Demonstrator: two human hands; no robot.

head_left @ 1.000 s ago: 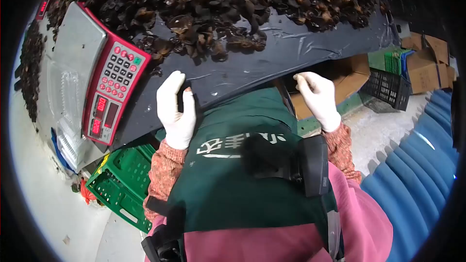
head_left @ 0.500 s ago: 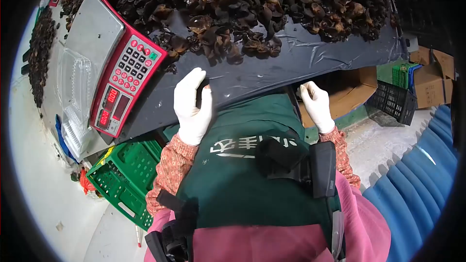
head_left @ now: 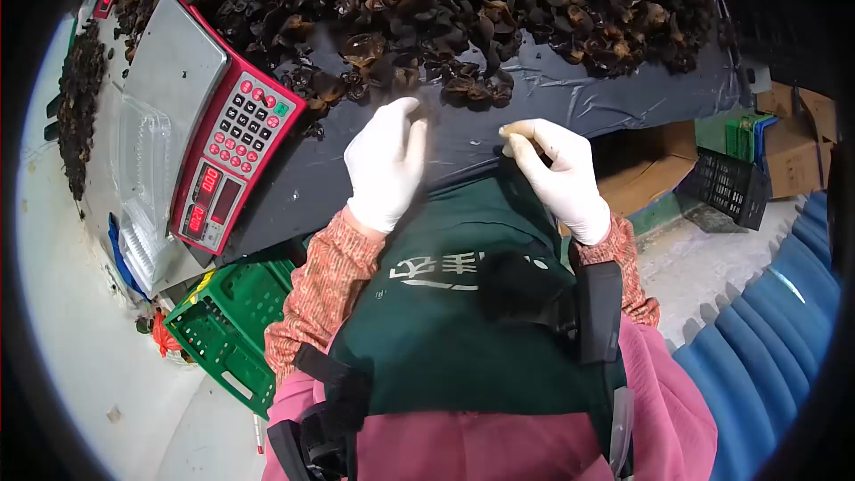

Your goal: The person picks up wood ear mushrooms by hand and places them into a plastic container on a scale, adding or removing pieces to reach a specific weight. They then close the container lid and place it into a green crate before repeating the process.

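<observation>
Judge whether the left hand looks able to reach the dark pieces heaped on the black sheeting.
Probably yes: the dark pieces lie just ahead of the left hand, and nothing visible stands between them.

Before me, fungus pieces point(head_left: 427, 9) lie heaped across the tabletop point(head_left: 307, 165), a scale point(head_left: 233, 135) standing left of the main heap and trays point(head_left: 147, 156) left of that. Lower down, a crate point(head_left: 223, 343) sits to my left, a cardboard box point(head_left: 657, 176) to my right, a basket point(head_left: 726, 187) farther right.

Before you, plastic sheeting point(head_left: 606, 93) looks creased, glossy; scale pan point(head_left: 178, 71), smooth metal; your apron point(head_left: 463, 347), matt cloth; trays point(head_left: 147, 156), shiny plastic.
</observation>
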